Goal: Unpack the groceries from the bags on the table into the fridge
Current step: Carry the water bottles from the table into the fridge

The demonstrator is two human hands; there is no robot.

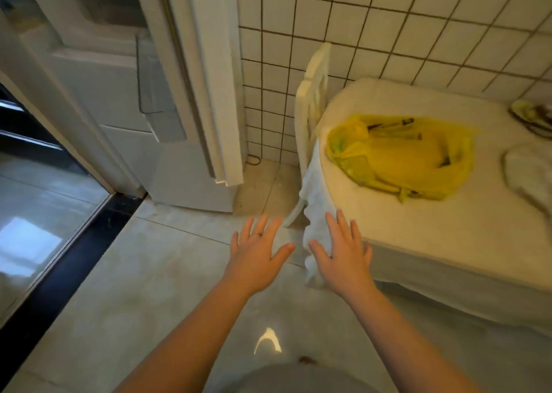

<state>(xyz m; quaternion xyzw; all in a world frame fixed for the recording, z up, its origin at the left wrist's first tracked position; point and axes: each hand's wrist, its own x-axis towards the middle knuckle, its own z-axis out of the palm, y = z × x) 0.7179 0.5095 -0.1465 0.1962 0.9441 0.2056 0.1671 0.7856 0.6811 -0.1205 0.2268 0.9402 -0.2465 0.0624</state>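
Left hand [257,255]: spread flat, fingers straight, empty, over the floor.
Right hand [340,252]: spread and empty too, just beside the table [418,228] corner.
Yellow bag [400,156]: lay on the table, ahead and right of both hands, well apart.
Long axis: ran left to right, bunched end leftward.
Nearer hand: the right, by judgement.
Fridge door [167,93]: stood open, ahead and left.

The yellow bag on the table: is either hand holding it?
No: the yellow bag lies on the table, while the left hand and right hand hover open, apart from it.
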